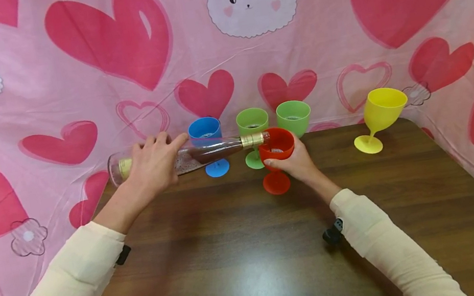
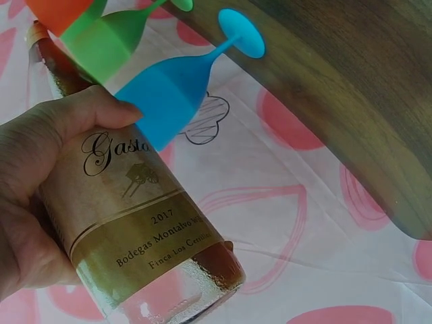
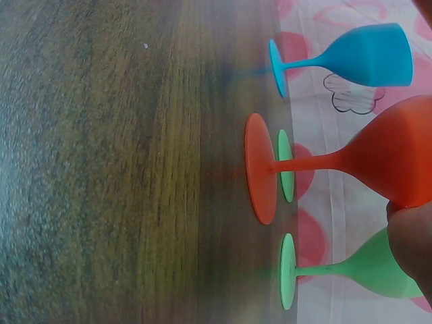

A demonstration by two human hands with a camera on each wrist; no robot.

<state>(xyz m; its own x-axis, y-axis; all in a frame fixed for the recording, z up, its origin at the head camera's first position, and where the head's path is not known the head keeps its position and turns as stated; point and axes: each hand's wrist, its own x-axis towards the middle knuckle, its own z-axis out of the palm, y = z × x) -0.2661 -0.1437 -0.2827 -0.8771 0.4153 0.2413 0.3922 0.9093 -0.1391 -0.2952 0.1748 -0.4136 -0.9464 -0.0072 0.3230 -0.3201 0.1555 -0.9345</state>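
My left hand (image 1: 153,162) grips a glass wine bottle (image 1: 212,153) around its body. The bottle lies nearly level, neck to the right, its mouth at the rim of a red goblet (image 1: 277,183). Reddish liquid shows through the glass, and the left wrist view gives the bottle's label (image 2: 152,209), dated 2017. My right hand (image 1: 296,159) holds the red goblet by its bowl, thumb on the near side. Some liquid is visible inside that bowl. Whether the goblet's foot (image 3: 260,169) touches the table cannot be told.
Behind the bottle stand a blue goblet (image 1: 217,167) and two green goblets, one left (image 1: 252,119) and one right (image 1: 294,117), with dark liquid inside. Farther right is a yellow goblet (image 1: 380,112). The brown wooden table (image 1: 235,252) meets a pink heart-patterned cloth (image 1: 203,55) at its back edge.
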